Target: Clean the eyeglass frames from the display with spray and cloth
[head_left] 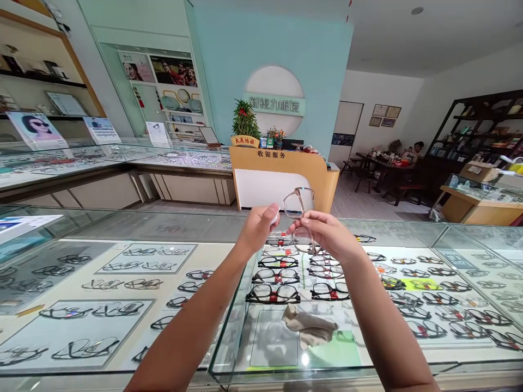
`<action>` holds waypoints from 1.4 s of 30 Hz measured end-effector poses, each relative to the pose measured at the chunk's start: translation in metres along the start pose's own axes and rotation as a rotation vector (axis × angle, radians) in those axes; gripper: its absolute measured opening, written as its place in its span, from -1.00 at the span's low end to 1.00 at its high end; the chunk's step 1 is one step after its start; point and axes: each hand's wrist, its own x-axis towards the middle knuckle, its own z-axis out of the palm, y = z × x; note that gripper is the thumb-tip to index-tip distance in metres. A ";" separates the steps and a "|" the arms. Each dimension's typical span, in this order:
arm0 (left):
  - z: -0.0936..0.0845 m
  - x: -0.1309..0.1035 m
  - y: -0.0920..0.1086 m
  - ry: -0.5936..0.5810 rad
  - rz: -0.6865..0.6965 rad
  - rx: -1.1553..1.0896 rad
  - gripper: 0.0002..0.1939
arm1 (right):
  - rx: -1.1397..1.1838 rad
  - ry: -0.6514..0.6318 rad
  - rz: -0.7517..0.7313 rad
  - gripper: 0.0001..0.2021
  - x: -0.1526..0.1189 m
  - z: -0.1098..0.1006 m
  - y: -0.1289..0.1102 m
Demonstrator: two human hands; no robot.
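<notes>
Above the glass display case, my right hand (324,234) pinches a pair of clear-framed glasses (295,207) near the middle, with one lens above the fingers and the other below. Just left of the glasses, my left hand (260,224) is closed around a small white object (276,215), mostly hidden by the fingers; I cannot make out what it is. A crumpled beige cloth (309,325) lies on the glass top near the front. Rows of dark-framed glasses (273,294) show beneath the glass.
The glass display case (212,366) spans the foreground, with more eyewear left and right. Beyond it stands a wooden counter (286,158) with a plant (245,118). Another display case (180,158) runs along the back left. A person (417,149) is at a far table.
</notes>
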 end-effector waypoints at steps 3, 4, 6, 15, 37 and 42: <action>0.002 0.002 -0.004 -0.011 -0.003 -0.001 -0.31 | 0.002 -0.004 0.010 -0.76 0.000 0.001 0.001; 0.003 0.003 -0.006 -0.014 -0.005 -0.002 -0.32 | 0.002 -0.007 0.012 -0.77 0.001 0.001 0.002; 0.004 0.003 -0.008 -0.012 -0.006 0.001 -0.32 | 0.004 -0.015 0.019 -0.77 0.001 0.001 0.003; 0.008 0.000 -0.006 -0.060 0.023 -0.011 -0.32 | 0.047 0.006 -0.015 -0.79 0.002 -0.003 0.001; 0.013 0.000 -0.010 -0.071 0.062 -0.094 -0.37 | 0.116 0.194 -0.082 -0.75 0.003 -0.010 -0.006; -0.016 0.003 -0.055 0.193 0.026 0.020 -0.69 | 0.107 0.180 -0.098 -0.75 0.003 -0.010 -0.008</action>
